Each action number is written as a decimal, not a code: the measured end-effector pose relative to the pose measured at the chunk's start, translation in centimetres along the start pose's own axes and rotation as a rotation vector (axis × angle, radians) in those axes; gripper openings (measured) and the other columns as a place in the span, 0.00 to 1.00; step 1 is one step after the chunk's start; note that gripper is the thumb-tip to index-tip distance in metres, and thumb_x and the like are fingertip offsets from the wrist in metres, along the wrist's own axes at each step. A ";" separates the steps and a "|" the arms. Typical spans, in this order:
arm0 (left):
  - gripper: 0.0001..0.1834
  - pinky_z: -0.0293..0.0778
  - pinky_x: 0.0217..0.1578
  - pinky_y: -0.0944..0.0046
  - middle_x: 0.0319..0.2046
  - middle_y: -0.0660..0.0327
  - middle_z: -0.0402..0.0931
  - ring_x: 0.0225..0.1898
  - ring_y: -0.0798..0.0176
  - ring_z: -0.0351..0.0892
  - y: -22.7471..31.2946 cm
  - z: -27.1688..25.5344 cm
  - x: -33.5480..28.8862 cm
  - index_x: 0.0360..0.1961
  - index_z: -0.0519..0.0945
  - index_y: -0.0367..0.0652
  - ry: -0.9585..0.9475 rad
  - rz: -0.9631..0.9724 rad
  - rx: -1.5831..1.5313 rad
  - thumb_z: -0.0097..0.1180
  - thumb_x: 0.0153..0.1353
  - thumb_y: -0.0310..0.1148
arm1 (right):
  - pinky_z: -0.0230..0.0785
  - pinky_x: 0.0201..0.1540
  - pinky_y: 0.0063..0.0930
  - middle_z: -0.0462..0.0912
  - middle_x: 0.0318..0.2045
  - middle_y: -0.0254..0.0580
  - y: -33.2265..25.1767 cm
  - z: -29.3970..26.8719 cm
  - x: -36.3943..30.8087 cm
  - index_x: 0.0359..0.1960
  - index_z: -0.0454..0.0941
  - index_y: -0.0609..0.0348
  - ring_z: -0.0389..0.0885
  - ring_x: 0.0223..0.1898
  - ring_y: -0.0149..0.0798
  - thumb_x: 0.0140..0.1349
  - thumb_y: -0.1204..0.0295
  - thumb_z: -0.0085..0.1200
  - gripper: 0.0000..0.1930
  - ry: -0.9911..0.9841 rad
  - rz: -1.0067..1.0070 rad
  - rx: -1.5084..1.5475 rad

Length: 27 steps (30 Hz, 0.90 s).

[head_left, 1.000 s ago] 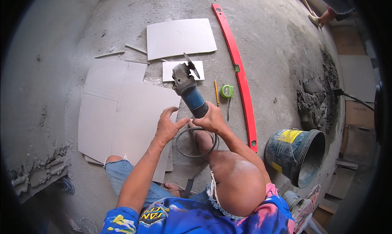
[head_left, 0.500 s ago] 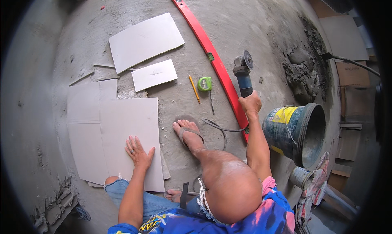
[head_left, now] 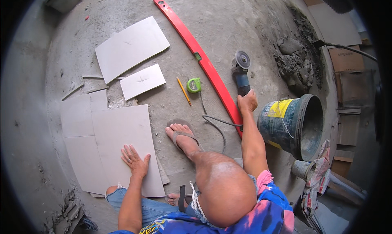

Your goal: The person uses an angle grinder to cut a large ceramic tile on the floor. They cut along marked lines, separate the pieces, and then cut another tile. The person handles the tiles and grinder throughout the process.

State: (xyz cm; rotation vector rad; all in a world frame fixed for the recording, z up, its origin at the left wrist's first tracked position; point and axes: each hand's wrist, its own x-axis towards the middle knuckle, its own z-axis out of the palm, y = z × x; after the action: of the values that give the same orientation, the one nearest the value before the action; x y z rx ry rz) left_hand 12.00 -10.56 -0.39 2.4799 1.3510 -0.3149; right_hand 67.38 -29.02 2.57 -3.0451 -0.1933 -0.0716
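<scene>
Right of centre, an angle grinder [head_left: 241, 76] is grasped by the right hand [head_left: 248, 101], beside a red level [head_left: 212, 79]. The left hand [head_left: 135, 161] rests flat, fingers spread, on a pale panel [head_left: 120, 127]. A pencil [head_left: 184, 91] lies beside a green tape measure [head_left: 194, 85].

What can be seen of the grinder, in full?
The grinder has a blue and black body, a grey metal-looking head and a round grey disc facing the camera. The right hand grips its near end; the head points away. It is right of the red level. Whether it touches the floor is unclear.
</scene>
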 end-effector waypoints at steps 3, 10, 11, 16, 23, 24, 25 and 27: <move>0.62 0.19 0.72 0.32 0.79 0.42 0.22 0.78 0.34 0.18 -0.2 0.4 -0.1 0.78 0.30 0.39 -0.015 0.000 0.005 0.56 0.63 0.62 | 0.76 0.51 0.49 0.81 0.43 0.54 0.6 0.5 -0.5 0.49 0.72 0.60 0.81 0.48 0.58 0.47 0.62 0.72 0.30 0.044 -0.062 0.029; 0.62 0.18 0.72 0.31 0.79 0.44 0.21 0.78 0.35 0.16 -0.3 1.3 0.0 0.78 0.30 0.40 0.050 0.037 0.017 0.55 0.63 0.64 | 0.75 0.52 0.49 0.81 0.44 0.57 0.7 2.1 -1.0 0.50 0.72 0.62 0.81 0.49 0.59 0.47 0.61 0.73 0.31 0.065 -0.125 0.078; 0.62 0.18 0.72 0.31 0.79 0.44 0.21 0.78 0.35 0.16 -0.2 1.4 -0.1 0.78 0.29 0.40 0.059 0.032 0.022 0.55 0.63 0.64 | 0.75 0.51 0.50 0.81 0.44 0.57 1.2 2.3 -0.9 0.50 0.72 0.63 0.81 0.48 0.59 0.48 0.61 0.73 0.31 0.085 -0.147 0.061; 0.62 0.18 0.72 0.31 0.79 0.45 0.21 0.78 0.37 0.16 0.6 0.2 0.3 0.78 0.30 0.41 0.005 -0.011 0.005 0.52 0.63 0.67 | 0.75 0.51 0.50 0.81 0.43 0.58 0.8 -0.1 -1.5 0.50 0.74 0.66 0.81 0.47 0.61 0.47 0.64 0.72 0.30 -0.057 -0.061 0.161; 0.62 0.16 0.72 0.33 0.79 0.46 0.22 0.78 0.38 0.16 0.7 0.4 -0.1 0.79 0.32 0.41 0.047 -0.021 -0.014 0.52 0.62 0.68 | 0.69 0.60 0.47 0.79 0.55 0.56 -8.8 -1.9 -2.5 0.59 0.73 0.67 0.78 0.55 0.58 0.48 0.60 0.73 0.38 0.068 -0.709 0.388; 0.61 0.16 0.72 0.33 0.79 0.47 0.22 0.78 0.39 0.15 0.6 0.4 -0.3 0.79 0.33 0.42 0.042 -0.032 -0.028 0.50 0.63 0.69 | 0.70 0.59 0.46 0.80 0.52 0.55 -11.8 -2.0 -3.2 0.58 0.74 0.65 0.79 0.53 0.57 0.47 0.63 0.73 0.36 0.029 -0.867 0.444; 0.61 0.15 0.72 0.33 0.79 0.48 0.22 0.78 0.40 0.15 0.7 0.4 -0.3 0.79 0.33 0.42 0.037 -0.036 -0.047 0.49 0.63 0.70 | 0.71 0.58 0.44 0.81 0.50 0.54 -14.6 -2.3 -3.9 0.56 0.75 0.64 0.80 0.51 0.56 0.45 0.66 0.74 0.34 -0.006 -1.021 0.493; 0.60 0.15 0.72 0.34 0.79 0.49 0.23 0.78 0.41 0.15 1.0 -0.1 -0.2 0.79 0.34 0.43 0.005 -0.057 -0.072 0.48 0.63 0.70 | 0.70 0.61 0.43 0.80 0.52 0.54 -20.8 -2.2 -5.9 0.56 0.76 0.63 0.78 0.56 0.55 0.44 0.65 0.75 0.36 -0.242 -1.151 0.395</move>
State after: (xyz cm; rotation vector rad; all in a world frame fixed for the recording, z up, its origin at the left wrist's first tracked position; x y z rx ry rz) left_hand 12.68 -11.21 -0.10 2.3889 1.4119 -0.2675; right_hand 58.73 -9.40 6.26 -2.1546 -1.6723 0.2277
